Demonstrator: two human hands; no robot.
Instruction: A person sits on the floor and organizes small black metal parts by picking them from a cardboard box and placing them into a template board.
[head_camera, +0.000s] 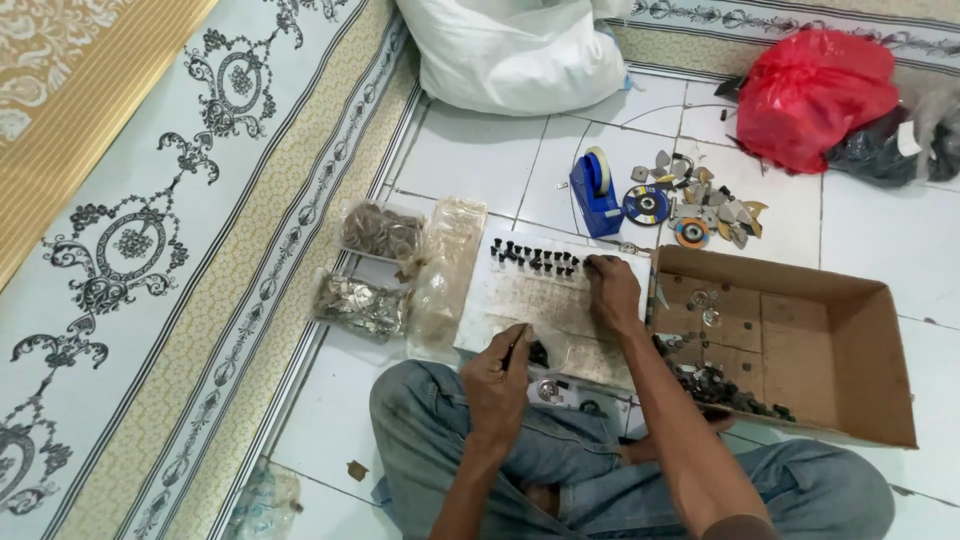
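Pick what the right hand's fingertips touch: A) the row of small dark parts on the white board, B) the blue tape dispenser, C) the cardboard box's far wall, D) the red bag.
A: the right hand reaches to the end of the row of dark parts on the white board.

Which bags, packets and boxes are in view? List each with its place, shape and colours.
White sack: top centre, bulging, on the tiles.
Red plastic bag: top right, crumpled and full.
Dark bag: right of the red one, small, blackish.
Clear packets: left of the white board, flat, holding brownish and silvery small parts.
Cardboard box: beside the right hand, open, shallow, brown.
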